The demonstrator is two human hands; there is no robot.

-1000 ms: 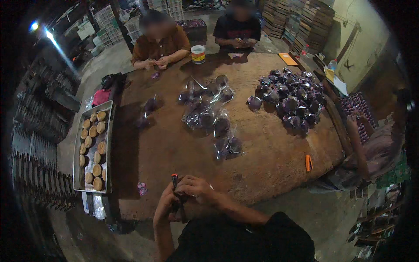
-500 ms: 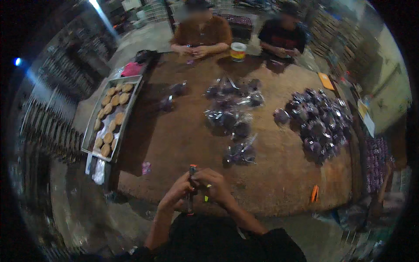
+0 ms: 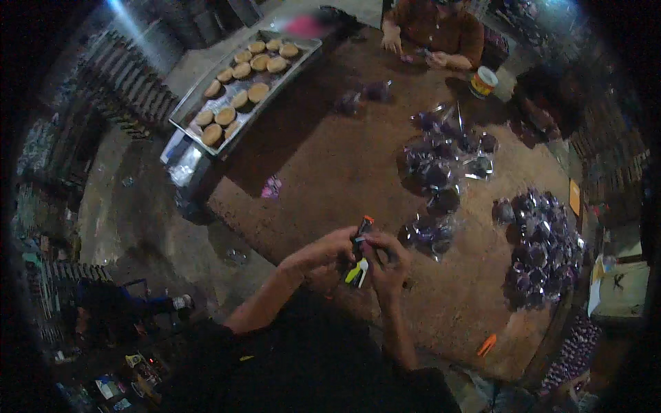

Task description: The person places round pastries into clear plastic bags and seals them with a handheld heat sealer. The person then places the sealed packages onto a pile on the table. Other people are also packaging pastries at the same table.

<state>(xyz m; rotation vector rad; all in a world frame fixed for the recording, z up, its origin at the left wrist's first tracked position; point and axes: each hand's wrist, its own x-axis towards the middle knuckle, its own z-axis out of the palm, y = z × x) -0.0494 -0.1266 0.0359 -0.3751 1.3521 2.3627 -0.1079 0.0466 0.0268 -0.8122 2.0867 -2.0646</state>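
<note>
Over the near edge of the table, my left hand [image 3: 332,249] and my right hand [image 3: 387,261] meet around a slim dark tool with an orange end [image 3: 367,221]. Its exact kind cannot be made out. My left fingers wrap around its shaft, while my right fingers pinch it just below the orange end. Between the hands, lower down, shows a bright yellow-green and white piece [image 3: 355,273]. Whether it belongs to the tool is unclear. Pink patterned wrappers [image 3: 271,186] lie on the table to the left of my hands.
A metal tray [image 3: 180,124] of round baked pastries stands at the far left. Clear-wrapped dark purple packs [image 3: 441,162] lie mid-table, with a larger heap [image 3: 544,248] at right. An orange tool [image 3: 487,345] lies near the right front. A co-worker [image 3: 441,31] sits opposite near a white tub [image 3: 484,82].
My view has swung left and tilted, so the table sits farther right. Both hands still hold the dark tool, and more of the yellow-green and white piece shows.
</note>
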